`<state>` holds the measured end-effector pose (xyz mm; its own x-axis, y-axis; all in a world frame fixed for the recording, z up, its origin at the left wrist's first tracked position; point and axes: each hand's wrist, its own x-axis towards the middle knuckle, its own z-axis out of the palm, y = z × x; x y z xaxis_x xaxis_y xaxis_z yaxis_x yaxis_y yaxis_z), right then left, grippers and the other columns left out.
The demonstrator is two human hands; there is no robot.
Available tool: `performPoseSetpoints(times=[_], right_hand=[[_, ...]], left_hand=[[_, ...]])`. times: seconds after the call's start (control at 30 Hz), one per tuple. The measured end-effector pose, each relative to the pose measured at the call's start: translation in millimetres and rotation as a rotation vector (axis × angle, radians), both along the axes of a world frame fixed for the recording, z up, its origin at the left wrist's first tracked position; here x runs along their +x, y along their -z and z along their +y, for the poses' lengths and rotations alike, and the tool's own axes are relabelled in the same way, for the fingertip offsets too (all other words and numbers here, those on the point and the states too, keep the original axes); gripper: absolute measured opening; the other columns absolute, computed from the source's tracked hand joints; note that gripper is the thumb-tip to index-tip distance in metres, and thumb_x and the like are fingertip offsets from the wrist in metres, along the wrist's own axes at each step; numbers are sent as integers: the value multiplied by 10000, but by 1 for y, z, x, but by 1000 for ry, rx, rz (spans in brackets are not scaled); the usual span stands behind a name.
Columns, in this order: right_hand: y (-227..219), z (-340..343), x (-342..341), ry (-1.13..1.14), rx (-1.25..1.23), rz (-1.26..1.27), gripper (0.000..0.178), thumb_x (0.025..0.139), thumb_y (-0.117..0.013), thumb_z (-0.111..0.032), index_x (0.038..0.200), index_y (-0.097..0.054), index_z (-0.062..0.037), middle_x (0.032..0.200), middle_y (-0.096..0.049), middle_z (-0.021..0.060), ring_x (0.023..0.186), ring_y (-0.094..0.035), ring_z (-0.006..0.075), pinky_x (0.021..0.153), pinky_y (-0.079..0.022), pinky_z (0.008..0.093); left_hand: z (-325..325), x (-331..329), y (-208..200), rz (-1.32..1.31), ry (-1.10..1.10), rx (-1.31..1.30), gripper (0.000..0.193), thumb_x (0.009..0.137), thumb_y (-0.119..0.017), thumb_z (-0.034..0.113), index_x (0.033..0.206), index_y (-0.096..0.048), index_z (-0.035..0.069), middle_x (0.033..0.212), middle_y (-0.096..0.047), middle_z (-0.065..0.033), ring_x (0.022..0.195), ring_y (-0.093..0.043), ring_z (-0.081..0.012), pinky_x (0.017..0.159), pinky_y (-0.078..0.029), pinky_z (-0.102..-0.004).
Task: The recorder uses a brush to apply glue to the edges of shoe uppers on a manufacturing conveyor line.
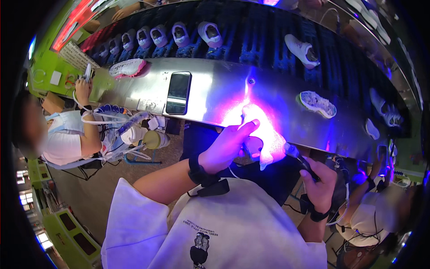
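Bright pink-violet light floods a shoe (264,130) that my left hand (230,145) grips at the near edge of the metal bench, thumb on top. The glare washes out much of its surface. My right hand (320,179) is closed round a dark-handled brush (301,158). Its head meets the shoe's right side, and the bristles are hard to make out. To the right on the bench lies a pale shoe sole (318,104), its inner side up.
Beyond the metal bench (148,92) runs a dark conveyor (251,33) carrying several white shoes (210,34). A phone (179,93) and a pink-soled shoe (129,68) lie on the left of the bench. Co-workers sit left and right; pots (154,140) and hoses stand at left.
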<state>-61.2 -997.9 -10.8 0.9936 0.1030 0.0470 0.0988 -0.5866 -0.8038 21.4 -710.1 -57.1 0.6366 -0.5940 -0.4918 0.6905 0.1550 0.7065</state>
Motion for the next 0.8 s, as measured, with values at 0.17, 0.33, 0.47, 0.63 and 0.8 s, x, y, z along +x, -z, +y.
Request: performPoseSetpoints(times=[0.17,0.33,0.47,0.63,0.8], right_hand=[[-25,10,20,-107,-123,-43,410,745,-775,-20,1147,-725,-78,664,-518,61,548,-472,157,532,-378,286],[-34,21,40,-181,-161,-47,428,735,-776,-19,1156,-722,-71,662,-510,63,537,-440,157,529,-354,291],[-34,32,49,-216,-145,-31,402,753,-780,-51,1151,-722,-52,697,-571,75,565,-483,172,562,-392,285],[-19,43,56,-161,-42,50,372,781,-777,-82,1149,-727,-54,744,-636,93,598,-530,177,589,-419,289],[2,46,54,-186,80,28,344,801,-750,-45,1133,-706,32,916,-709,98,818,-652,156,749,-500,279]], left_hand=[[-3,-16,-24,351,-258,-171,460,1046,-495,440,1326,-538,77,658,-481,71,663,-534,-50,689,-511,-303],[13,-22,-43,431,-313,-109,444,1016,-532,468,1308,-510,134,861,-580,20,829,-606,-137,829,-574,-417],[27,-29,-36,367,-282,-95,515,986,-547,530,1257,-547,93,1019,-630,-62,919,-652,-221,836,-591,-416],[36,-26,-2,659,-256,-556,493,1010,-522,487,1243,-553,54,1047,-631,-127,884,-658,-261,811,-604,-357],[32,-25,9,872,-207,-851,442,1059,-449,337,1385,-436,39,1181,-604,-189,935,-699,-280,820,-622,-343]])
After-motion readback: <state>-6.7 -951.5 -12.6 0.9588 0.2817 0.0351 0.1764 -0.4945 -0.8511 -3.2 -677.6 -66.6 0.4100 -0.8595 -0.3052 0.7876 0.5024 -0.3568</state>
